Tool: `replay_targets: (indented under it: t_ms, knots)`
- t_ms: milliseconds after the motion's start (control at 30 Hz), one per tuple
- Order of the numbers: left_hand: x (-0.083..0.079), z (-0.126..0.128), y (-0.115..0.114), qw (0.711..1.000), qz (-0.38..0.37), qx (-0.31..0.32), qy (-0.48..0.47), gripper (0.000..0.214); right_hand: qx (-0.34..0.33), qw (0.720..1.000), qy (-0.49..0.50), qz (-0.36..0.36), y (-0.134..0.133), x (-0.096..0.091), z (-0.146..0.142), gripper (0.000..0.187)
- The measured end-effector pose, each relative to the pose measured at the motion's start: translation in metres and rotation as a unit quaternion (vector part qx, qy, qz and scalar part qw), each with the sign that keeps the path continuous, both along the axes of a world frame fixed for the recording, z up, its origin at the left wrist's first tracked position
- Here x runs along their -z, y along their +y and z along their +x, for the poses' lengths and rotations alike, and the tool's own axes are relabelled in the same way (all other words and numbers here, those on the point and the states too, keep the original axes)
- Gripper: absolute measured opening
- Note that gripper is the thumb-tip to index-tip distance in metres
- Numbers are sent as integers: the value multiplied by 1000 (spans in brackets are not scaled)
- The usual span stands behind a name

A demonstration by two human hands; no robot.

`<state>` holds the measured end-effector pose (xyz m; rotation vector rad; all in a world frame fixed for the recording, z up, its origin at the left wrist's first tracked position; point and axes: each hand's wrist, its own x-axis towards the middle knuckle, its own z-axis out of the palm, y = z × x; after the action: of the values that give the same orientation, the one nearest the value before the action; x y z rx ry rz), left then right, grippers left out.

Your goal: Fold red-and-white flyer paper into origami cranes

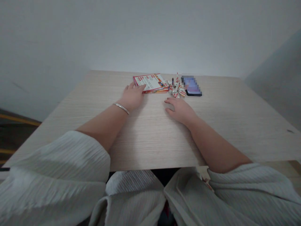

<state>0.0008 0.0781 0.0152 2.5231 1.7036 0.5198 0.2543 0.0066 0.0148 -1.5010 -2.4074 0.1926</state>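
My left hand (133,95) rests at the near left corner of a small stack of printed leaflets (151,82), its fingers spread over their edge. The top leaflet is white with a red border and red print. Just right of the stack sits a folded paper shape (176,88) with several pointed petals, white with red and yellow print. My right hand (180,110) lies on the table just in front of that paper shape, fingers apart and holding nothing. Whether its fingertips touch the paper cannot be made out.
A phone (193,86), blurred by pixelation, lies right of the folded paper. The pale wood-grain table (150,141) meets a plain wall (150,37) at its far edge. Shelving with yellow edges (18,119) shows at the left.
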Motion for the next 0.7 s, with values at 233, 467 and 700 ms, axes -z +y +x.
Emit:
replay_targets:
  t_ms: [233,467,700]
  knots:
    - [-9,-1,-2,995,10,-22,98,40,12,1000,5,1,-1,1,-2,37]
    - [-10,-3,-4,999,-14,-33,13,22,25,1000,2,-6,-2,-4,-5,37]
    - [-23,21,-29,996,8,66,55,18,29,1000,2,-11,2,-7,7,37]
